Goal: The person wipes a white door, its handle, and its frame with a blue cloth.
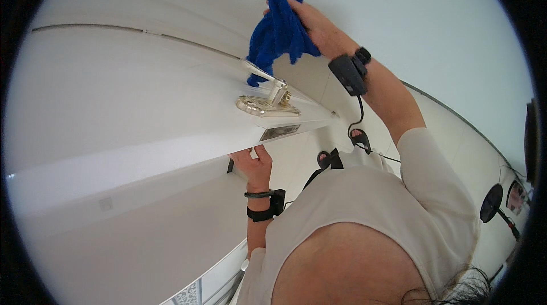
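Observation:
A blue cloth hangs in folds from my right hand, which grips its upper part. The cloth's lower end hangs by the lever of an ornate metallic door handle, on the near face of a white door. Whether the cloth touches the lever I cannot tell. My left hand is at the other side of the door, just past the edge that carries a metal latch plate. The door hides most of its fingers, so its grip does not show.
Pale floor tiles lie below, with my feet in dark sandals. A white wall rises at the right. A round black object on a stand is at the far right. A cable hangs from the device on my right wrist.

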Tool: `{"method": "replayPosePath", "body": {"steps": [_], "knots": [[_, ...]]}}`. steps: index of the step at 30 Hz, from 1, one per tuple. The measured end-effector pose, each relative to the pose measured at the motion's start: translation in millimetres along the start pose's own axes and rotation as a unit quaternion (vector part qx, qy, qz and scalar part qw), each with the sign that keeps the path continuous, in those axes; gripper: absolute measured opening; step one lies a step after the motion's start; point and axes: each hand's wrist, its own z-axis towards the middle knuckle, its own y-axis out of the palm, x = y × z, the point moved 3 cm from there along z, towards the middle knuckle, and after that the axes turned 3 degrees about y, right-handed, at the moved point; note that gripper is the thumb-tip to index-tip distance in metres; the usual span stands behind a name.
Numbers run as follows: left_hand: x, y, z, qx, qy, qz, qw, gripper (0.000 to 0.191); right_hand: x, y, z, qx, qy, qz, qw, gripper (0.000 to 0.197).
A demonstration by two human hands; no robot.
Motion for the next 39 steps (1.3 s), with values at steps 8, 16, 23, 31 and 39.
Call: {"method": "replayPosePath", "body": {"steps": [8,16,23,31,39], "knots": [[-3,2,-6,-0.002,-0.001,0.033,0.999,0.018,92,12,-56,0.038,0.107,-0.128,0.985,0.02],[-7,3,-6,-0.009,-0.017,0.032,0.999,0.016,101,-19,-82,0.06,0.014,-0.331,0.942,0.021],[-8,1,-7,-0.042,0.002,0.047,0.998,0.017,67,2,-57,0.043,-0.015,-0.23,0.972,0.02],[-10,1,-12,-0.03,-0.019,0.018,0.999,0.021,82,34,-17,-0.033,0.069,-0.275,0.958,0.023],[-12,2,-15,-0.009,0.01,0.025,1.0,0.02,106,24,27,-0.066,0.053,-0.367,0.926,0.027]]}}
